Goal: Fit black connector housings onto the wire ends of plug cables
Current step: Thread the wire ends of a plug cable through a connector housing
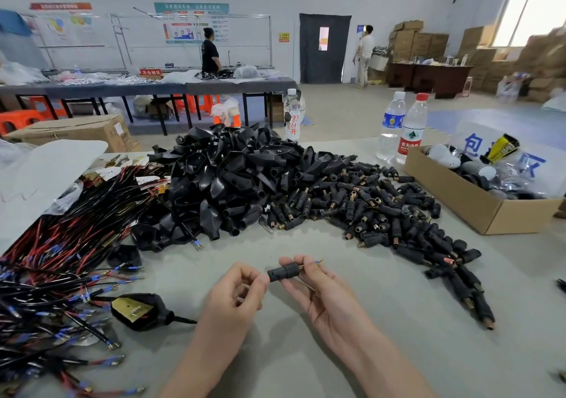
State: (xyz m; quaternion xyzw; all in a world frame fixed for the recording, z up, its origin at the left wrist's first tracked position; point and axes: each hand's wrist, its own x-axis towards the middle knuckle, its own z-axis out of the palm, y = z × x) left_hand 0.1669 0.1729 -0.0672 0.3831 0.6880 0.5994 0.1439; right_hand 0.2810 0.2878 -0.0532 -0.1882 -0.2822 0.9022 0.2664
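Head: connector housing (283,271) horizontal, tip rightward

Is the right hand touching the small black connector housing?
Touching. The head view shows the right hand pinching the connector housing between thumb and fingers.

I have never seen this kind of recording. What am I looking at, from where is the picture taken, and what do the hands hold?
There is no machine: a person works with bare hands, and the picture comes from a camera worn on the head, looking forward and down. The right hand holds a small black connector housing; the left hand pinches its other end. A blue-tipped wire end sticks out past the housing. On the table lie a pile of such housings, a heap of larger black covers, a bundle of red and black cables at the left, a cardboard box and water bottles.
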